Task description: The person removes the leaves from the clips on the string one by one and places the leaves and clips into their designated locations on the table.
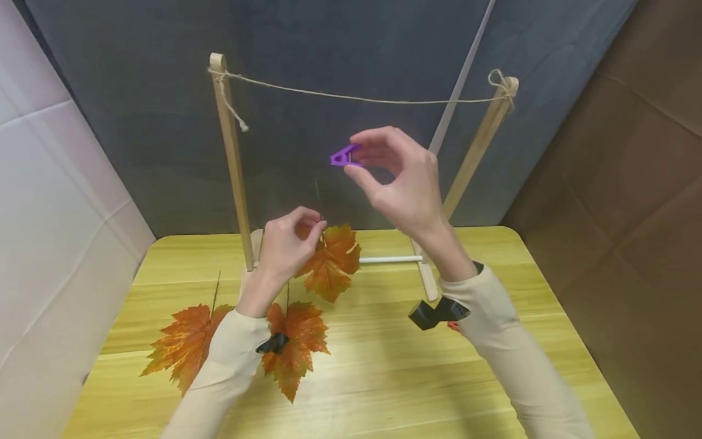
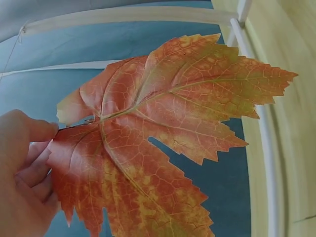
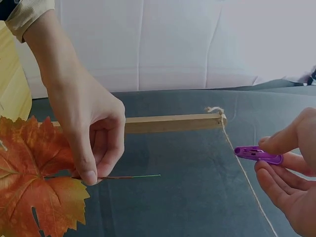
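Note:
My left hand (image 1: 290,244) pinches the thin stem of an orange maple leaf (image 1: 331,262) between thumb and fingers. The leaf hangs below the hand, and the stem's tip sticks out past the fingers in the right wrist view. Higher and to the right, my right hand (image 1: 403,180) pinches a purple clothespin (image 1: 342,157) by its handle end, its nose pointing left. Above both hands a twine line (image 1: 351,96) runs between two wooden posts. In the head view the clothespin appears below the twine, apart from the leaf stem.
Two more maple leaves (image 1: 189,341) (image 1: 296,344) lie on the wooden table (image 1: 384,390), partly covered by the left sleeve. The left post (image 1: 233,164) and right post (image 1: 477,152) stand on feet joined by a white rod (image 1: 390,260). A red object (image 1: 453,325) shows beside the right sleeve.

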Available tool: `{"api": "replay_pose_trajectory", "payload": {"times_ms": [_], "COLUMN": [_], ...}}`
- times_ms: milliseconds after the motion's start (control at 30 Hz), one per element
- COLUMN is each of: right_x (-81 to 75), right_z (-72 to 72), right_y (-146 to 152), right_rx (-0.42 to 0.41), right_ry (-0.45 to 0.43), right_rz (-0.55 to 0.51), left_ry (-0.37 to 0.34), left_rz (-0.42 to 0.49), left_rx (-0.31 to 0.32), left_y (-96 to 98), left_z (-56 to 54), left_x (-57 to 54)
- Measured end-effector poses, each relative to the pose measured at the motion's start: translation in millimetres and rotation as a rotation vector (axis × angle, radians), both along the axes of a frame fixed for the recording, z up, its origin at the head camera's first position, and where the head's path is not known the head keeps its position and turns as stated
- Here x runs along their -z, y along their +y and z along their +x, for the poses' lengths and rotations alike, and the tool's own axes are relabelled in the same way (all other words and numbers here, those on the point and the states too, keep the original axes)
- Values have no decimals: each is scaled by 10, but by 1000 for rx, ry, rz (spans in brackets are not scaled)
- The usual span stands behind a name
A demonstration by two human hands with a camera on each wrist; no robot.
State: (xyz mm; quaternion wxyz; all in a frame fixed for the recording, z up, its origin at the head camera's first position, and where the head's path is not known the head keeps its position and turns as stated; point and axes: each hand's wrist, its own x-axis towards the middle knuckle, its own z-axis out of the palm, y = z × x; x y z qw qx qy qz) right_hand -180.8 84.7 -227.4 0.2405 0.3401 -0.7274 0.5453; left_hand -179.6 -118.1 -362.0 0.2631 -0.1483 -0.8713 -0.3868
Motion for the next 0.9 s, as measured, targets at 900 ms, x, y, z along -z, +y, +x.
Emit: {"api": "replay_pose_trajectory", "payload": {"times_ms": [900], "right_x": [733], "right_z": [202], "right_y": [634], "right_rx": [63], "right_ry": [-282], "right_rz": [-115], "left_ry": [-355], "left_rz": [114], "left_rx": [58], "left_y": [409], "left_z": [52], "left_x": [521]}}
